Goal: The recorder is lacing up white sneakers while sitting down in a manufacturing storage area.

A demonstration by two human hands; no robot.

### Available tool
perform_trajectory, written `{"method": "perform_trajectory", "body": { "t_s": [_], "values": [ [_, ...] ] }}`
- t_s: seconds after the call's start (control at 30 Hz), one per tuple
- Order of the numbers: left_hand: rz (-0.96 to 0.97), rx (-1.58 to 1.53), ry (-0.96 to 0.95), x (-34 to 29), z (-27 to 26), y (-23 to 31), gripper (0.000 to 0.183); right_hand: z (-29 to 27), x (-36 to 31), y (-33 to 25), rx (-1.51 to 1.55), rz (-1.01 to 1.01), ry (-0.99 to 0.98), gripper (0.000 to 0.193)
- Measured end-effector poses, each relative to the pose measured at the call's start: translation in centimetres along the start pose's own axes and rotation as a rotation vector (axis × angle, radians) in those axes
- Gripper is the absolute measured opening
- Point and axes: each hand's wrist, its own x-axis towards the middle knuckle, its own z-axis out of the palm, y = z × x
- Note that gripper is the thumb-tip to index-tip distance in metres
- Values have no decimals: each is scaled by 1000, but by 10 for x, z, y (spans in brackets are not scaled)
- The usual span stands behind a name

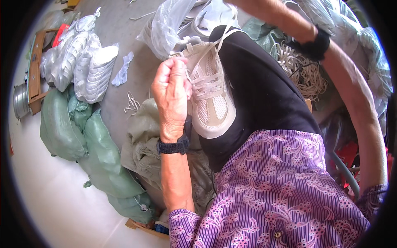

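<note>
A beige and off-white mesh sneaker (208, 93) rests on my thigh, its toe pointing toward me. Its pale shoelace (205, 84) crosses the front, and a loose length rises past the collar toward the top of the view. My left hand (171, 84) is closed at the sneaker's left upper edge, gripping it there; the fingertips are partly hidden. My right hand (269, 14) is stretched far forward and blurred, with its fingers cut off by the top edge. What it holds, if anything, is out of sight.
Bundled white pieces in clear plastic (93, 70) stand at the left above green sacks (99, 151). A clear bag (165, 31) lies beyond the sneaker. Tangled pale laces (304, 72) are heaped at the right, beside more wrapped bundles (351, 33). Beige sacking (142, 144) lies beside my left forearm.
</note>
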Motion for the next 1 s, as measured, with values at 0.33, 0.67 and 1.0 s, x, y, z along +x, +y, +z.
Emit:
{"method": "perform_trajectory", "body": {
  "t_s": [0.33,0.67,1.0],
  "values": [
    [-93,179,65,17,-11,21,24,59,-46,-56,-176,-525,-341,14],
    [120,871,-382,40,16,22,24,-14,-61,-61,735,60,-562,19],
    [284,1116,-256,38,34,12,22,-97,-101,39,1663,456,-75,13]
  ]
}}
